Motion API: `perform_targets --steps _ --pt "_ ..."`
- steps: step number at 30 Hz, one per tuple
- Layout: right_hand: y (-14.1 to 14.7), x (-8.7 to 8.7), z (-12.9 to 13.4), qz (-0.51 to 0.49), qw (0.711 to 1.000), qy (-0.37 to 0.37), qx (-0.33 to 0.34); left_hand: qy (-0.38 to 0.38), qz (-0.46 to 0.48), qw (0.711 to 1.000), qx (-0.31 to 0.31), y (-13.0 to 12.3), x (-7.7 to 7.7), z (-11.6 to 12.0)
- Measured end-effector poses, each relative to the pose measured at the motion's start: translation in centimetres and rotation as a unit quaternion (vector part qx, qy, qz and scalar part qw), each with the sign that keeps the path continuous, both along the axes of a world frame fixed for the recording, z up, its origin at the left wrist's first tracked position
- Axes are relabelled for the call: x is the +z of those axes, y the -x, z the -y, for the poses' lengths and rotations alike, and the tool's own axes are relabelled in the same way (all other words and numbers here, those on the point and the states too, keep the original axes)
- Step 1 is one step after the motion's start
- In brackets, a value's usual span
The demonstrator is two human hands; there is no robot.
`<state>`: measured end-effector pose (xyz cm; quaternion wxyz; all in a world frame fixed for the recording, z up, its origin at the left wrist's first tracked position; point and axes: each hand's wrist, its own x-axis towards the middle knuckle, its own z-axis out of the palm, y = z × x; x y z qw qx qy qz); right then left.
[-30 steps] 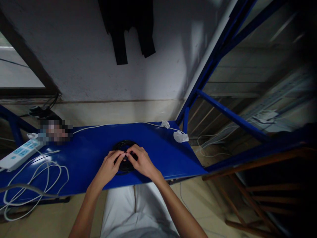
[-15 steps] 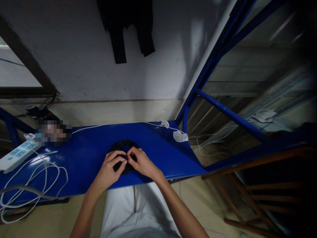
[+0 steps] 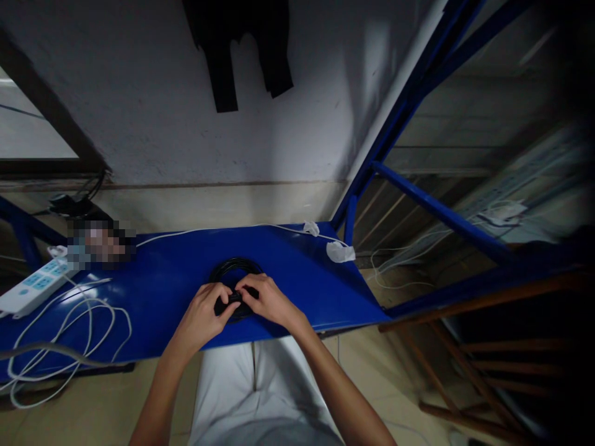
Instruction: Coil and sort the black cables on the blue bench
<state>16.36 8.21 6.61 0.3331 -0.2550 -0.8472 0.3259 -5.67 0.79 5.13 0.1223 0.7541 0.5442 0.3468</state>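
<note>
Holding the coil of black cable (image 3: pixel 233 265) near the near edge of the bench (image 3: pixel 297 272), we judge that its loops could spring apart if finger pressure slackens. We have the left grip (image 3: pixel 203 308) nearly closed, pinching a dark part of the coil; the right grip (image 3: pixel 269 302) pinches just beside it, equally narrow. Beyond, we note a white cord (image 3: pixel 195 231) along the far edge and white scraps (image 3: pixel 341 251) at far right.

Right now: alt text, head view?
A person's left hand and right hand pinch a small black piece over a round coil of black cable on a blue table. A white power strip with blue socket panels lies at left, crumpled white scraps at far right.
</note>
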Motion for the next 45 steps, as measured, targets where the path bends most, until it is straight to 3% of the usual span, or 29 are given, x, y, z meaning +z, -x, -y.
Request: perform_targets --steps 8,11,14,17,22,25,36,45 --pt "-0.3 0.5 -0.2 -0.001 1.0 0.003 0.012 0.064 0.068 0.996 -0.005 0.4 0.9 -1.6" --pt "-0.4 0.8 -0.5 -0.003 1.0 0.003 0.016 0.052 0.084 0.995 -0.005 0.7 1.6 -1.5" --pt "-0.5 0.8 -0.6 -0.007 1.0 0.003 0.019 -0.004 0.116 0.992 0.04 1.3 1.8 -0.5" --pt "-0.6 0.5 -0.6 -0.01 1.0 0.005 0.015 -0.053 0.123 0.988 0.076 2.0 0.7 1.4" --pt "-0.4 0.0 -0.7 -0.005 1.0 0.015 0.015 -0.027 0.001 0.999 0.034 2.1 -2.7 3.8" --pt "-0.3 -0.1 -1.0 -0.004 1.0 0.021 0.012 -0.031 -0.018 0.999 0.031 1.9 -3.6 3.9" --pt "-0.6 0.3 -0.5 -0.016 0.999 0.022 0.021 -0.114 0.03 0.991 0.058 1.4 0.2 2.2" --pt "-1.0 0.0 -0.6 -0.01 0.999 -0.006 0.038 -0.135 -0.012 0.988 0.079 1.3 -0.3 1.6"
